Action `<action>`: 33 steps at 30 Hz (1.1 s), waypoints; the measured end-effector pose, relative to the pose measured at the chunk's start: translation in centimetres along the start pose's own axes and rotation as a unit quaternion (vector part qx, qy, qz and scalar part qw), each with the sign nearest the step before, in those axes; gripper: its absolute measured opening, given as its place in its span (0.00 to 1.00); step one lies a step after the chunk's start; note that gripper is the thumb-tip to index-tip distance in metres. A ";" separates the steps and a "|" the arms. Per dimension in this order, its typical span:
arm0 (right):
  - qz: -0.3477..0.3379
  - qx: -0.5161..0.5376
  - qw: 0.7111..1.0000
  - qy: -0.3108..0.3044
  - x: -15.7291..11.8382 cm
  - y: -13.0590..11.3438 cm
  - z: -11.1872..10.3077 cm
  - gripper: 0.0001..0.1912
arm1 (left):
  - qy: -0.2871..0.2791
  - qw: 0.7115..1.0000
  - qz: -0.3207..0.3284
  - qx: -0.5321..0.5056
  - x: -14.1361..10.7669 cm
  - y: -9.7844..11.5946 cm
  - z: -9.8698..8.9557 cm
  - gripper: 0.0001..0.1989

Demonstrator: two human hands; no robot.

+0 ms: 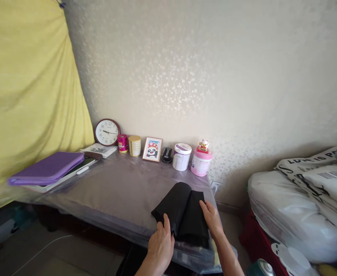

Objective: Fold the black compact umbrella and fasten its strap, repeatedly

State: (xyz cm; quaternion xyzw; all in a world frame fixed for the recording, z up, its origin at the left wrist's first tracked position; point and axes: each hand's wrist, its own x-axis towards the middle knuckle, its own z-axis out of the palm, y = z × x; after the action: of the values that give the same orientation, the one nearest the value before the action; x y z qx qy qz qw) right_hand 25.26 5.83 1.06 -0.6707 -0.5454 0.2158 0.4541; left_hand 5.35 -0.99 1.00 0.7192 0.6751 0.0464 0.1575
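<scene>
A folded piece of black cloth-like material (194, 218) lies at the near right corner of the plastic-covered table (108, 195). Its left part folds over in a raised, rounded flap; the right part lies flatter. My left hand (161, 243) is closed on the near edge of the left flap, index finger stretched along it. On the other side, my right hand (211, 217) grips the right edge, thumb on top and the other fingers mostly hidden. Whether the black piece is a bag or a garment I cannot tell.
Along the wall stand a clock (107, 132), a pink can (123, 143), a yellow tin (134, 146), a panda picture (152, 149), a white tub (181, 157) and a pink tub (201, 163). A purple folder (46, 167) lies left. Bagged bedding (295, 214) sits right.
</scene>
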 end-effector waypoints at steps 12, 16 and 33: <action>-0.009 0.116 0.993 -0.025 1.6 -5.6 5.5 0.22 | 0.006 1.000 0.001 -0.006 0.3 0.0 0.3 0.30; 0.004 0.100 0.994 -0.046 2.3 -5.4 7.2 0.24 | 0.008 1.000 -0.001 -0.013 0.6 -0.2 0.7 0.30; -0.022 0.004 0.985 -0.173 2.9 -4.6 9.5 0.16 | 0.030 0.999 0.028 -0.016 -0.7 -1.5 0.2 0.27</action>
State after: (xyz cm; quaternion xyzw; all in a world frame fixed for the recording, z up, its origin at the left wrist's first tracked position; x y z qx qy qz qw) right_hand 16.30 12.07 0.84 -0.6094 -0.6297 0.3205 0.3599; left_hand 3.91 -1.66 0.45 0.7337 0.6581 0.0829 0.1477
